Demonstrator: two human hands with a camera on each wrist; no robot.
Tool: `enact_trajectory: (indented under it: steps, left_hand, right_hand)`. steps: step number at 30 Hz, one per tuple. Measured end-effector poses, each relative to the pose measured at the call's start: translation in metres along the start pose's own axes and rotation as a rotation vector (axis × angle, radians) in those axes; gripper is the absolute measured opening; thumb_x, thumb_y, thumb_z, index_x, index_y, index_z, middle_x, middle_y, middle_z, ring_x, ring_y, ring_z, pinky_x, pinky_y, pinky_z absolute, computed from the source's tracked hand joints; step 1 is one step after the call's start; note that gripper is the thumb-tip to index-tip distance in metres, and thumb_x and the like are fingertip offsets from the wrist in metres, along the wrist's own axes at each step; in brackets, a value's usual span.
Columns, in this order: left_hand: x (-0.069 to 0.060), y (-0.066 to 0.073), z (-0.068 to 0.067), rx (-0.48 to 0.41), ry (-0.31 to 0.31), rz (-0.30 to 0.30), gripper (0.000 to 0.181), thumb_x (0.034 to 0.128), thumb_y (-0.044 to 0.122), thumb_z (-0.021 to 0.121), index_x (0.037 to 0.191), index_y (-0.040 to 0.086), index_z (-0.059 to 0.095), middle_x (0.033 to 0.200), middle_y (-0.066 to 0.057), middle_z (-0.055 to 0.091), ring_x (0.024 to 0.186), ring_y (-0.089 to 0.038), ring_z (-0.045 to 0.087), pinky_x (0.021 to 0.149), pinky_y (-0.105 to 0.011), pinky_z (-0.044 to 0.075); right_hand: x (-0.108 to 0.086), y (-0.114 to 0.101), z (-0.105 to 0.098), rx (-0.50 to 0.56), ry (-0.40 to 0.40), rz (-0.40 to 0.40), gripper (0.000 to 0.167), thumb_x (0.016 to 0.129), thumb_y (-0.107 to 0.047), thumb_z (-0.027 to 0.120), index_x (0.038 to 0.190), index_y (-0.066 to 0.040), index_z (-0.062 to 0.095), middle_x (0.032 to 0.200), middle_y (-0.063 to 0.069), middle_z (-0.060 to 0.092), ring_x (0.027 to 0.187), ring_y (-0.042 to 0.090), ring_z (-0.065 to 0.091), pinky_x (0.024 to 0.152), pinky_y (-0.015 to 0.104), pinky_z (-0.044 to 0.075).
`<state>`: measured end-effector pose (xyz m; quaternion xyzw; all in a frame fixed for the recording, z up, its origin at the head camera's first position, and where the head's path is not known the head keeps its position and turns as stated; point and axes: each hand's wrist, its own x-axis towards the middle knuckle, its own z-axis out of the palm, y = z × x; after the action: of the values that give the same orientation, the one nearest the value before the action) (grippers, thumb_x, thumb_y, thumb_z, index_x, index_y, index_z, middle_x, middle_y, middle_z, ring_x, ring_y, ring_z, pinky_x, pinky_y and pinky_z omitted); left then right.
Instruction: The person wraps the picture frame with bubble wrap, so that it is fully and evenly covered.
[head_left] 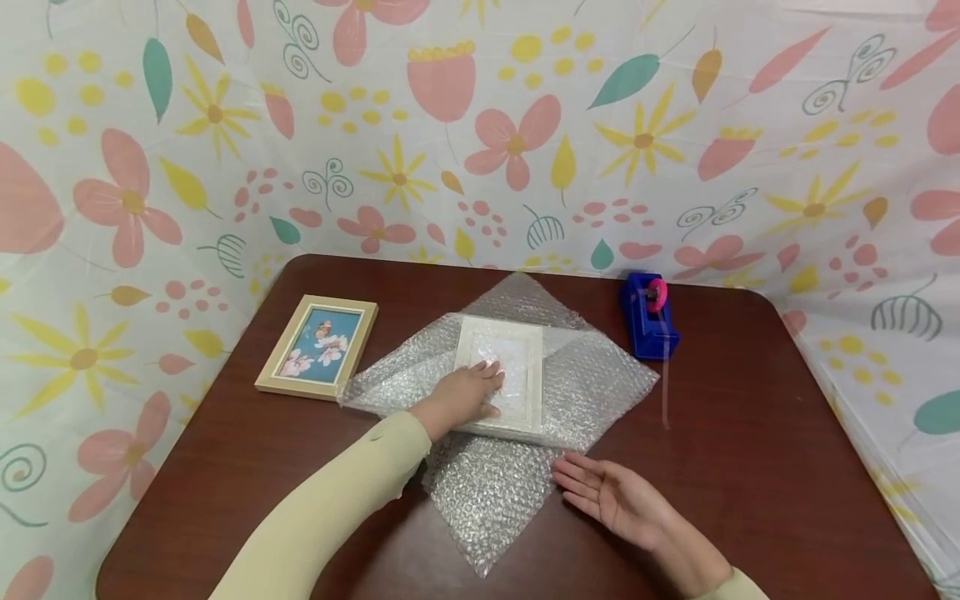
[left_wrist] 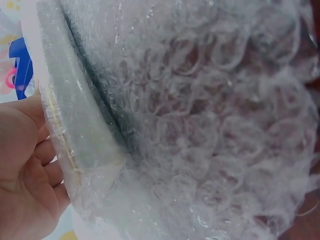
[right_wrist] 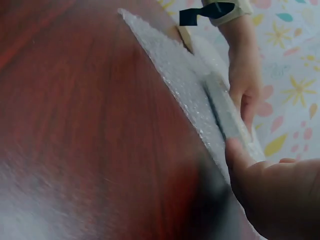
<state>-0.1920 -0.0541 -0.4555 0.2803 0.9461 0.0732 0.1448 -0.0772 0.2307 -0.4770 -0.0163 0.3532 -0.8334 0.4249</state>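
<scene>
A white picture frame (head_left: 531, 350) lies near the middle of a diamond-laid sheet of bubble wrap (head_left: 495, 508), and a clear layer appears to cover part of it. My left hand (head_left: 467, 395) rests on the frame with its fingers spread over the front. The left wrist view shows the frame's side (left_wrist: 82, 110) through the bubble wrap, with the fingers lying along it. My right hand (head_left: 618, 504) is palm up beside the near right edge of the wrap, fingers extended and holding nothing. Whether its fingertips touch the wrap cannot be told.
To the left, a gold-coloured frame (head_left: 363, 333) with a flower picture lies on the dark brown table (head_left: 720, 433), close to the wrap's left corner. A blue tape dispenser (head_left: 651, 325) with a pink roll stands at the back right. Floral fabric (head_left: 495, 200) hangs behind the table.
</scene>
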Motion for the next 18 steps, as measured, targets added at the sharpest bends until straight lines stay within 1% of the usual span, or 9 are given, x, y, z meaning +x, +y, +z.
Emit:
enact_trajectory:
  steps: [3,6,9,10,11,13,15,17,18]
  left_hand:
    - [-0.001,0.000,-0.001,-0.004,0.002,-0.001,0.070,0.0949,0.040,0.067,0.155,0.011,0.046,0.167,-0.005,0.036,0.156,-0.027,0.035,0.128,-0.044,0.030]
    - [-0.002,0.000,-0.002,-0.018,0.001,-0.001,0.069,0.0951,0.040,0.067,0.154,0.011,0.046,0.166,-0.006,0.036,0.156,-0.027,0.035,0.128,-0.045,0.030]
    - [-0.004,0.001,-0.004,-0.036,-0.005,0.004,0.068,0.0955,0.039,0.067,0.154,0.010,0.047,0.166,-0.006,0.036,0.156,-0.028,0.034,0.129,-0.045,0.029]
    - [-0.004,0.001,-0.004,-0.041,-0.006,0.007,0.068,0.0956,0.038,0.067,0.154,0.010,0.046,0.166,-0.007,0.036,0.156,-0.028,0.034,0.129,-0.046,0.029]
    - [-0.004,0.001,-0.004,-0.042,-0.006,0.009,0.068,0.0956,0.038,0.067,0.154,0.010,0.046,0.166,-0.007,0.036,0.156,-0.028,0.034,0.129,-0.046,0.029]
    - [-0.004,0.001,-0.005,-0.043,-0.006,0.013,0.068,0.0956,0.038,0.067,0.154,0.010,0.046,0.166,-0.007,0.036,0.156,-0.029,0.034,0.129,-0.046,0.029]
    - [-0.004,0.001,-0.004,-0.037,-0.006,0.015,0.068,0.0956,0.039,0.067,0.154,0.010,0.046,0.166,-0.007,0.036,0.156,-0.029,0.034,0.129,-0.045,0.029]
    - [-0.004,0.000,-0.004,-0.031,-0.009,0.017,0.069,0.0960,0.039,0.066,0.155,0.010,0.045,0.167,-0.007,0.036,0.156,-0.029,0.034,0.129,-0.045,0.029]
    - [-0.004,0.000,-0.004,-0.028,-0.011,0.018,0.069,0.0961,0.040,0.066,0.155,0.010,0.045,0.167,-0.007,0.035,0.156,-0.028,0.033,0.129,-0.044,0.029]
  right_hand:
    - [0.000,0.005,0.000,0.008,0.076,-0.021,0.069,0.114,-0.016,0.025,0.156,0.002,-0.026,0.137,-0.007,0.065,0.126,0.006,0.064,0.112,0.025,0.049]
    - [0.002,0.008,0.002,-0.018,0.169,-0.033,0.073,0.113,-0.015,0.028,0.156,-0.003,-0.029,0.164,0.008,0.040,0.133,0.005,0.056,0.119,0.025,0.042]
    - [0.007,0.011,0.007,-0.021,0.271,-0.058,0.070,0.112,-0.015,0.024,0.157,-0.004,-0.028,0.173,0.015,-0.006,0.156,0.017,0.029,0.130,0.029,0.023]
    - [0.009,0.012,0.008,-0.010,0.302,-0.073,0.069,0.111,-0.013,0.022,0.157,-0.004,-0.028,0.171,0.014,-0.018,0.160,0.020,0.017,0.132,0.030,0.015]
    - [0.011,0.013,0.009,0.003,0.327,-0.091,0.068,0.111,-0.012,0.019,0.157,-0.004,-0.029,0.170,0.016,-0.022,0.162,0.022,0.004,0.133,0.032,0.009]
    - [0.016,0.014,0.011,0.045,0.372,-0.127,0.067,0.109,-0.010,0.017,0.157,-0.004,-0.030,0.170,0.016,-0.023,0.161,0.026,-0.011,0.133,0.035,0.001]
    - [0.020,0.015,0.011,0.028,0.399,-0.147,0.066,0.109,-0.009,0.015,0.157,-0.005,-0.030,0.170,0.018,-0.021,0.162,0.026,-0.009,0.133,0.033,0.006]
    - [0.024,0.014,0.011,-0.035,0.429,-0.160,0.067,0.109,-0.010,0.017,0.158,-0.003,-0.028,0.169,0.026,-0.005,0.161,0.027,0.010,0.131,0.027,0.020]
    - [0.025,0.013,0.010,-0.070,0.452,-0.169,0.065,0.109,-0.010,0.020,0.160,-0.001,-0.018,0.166,0.027,0.013,0.156,0.025,0.025,0.127,0.024,0.029]
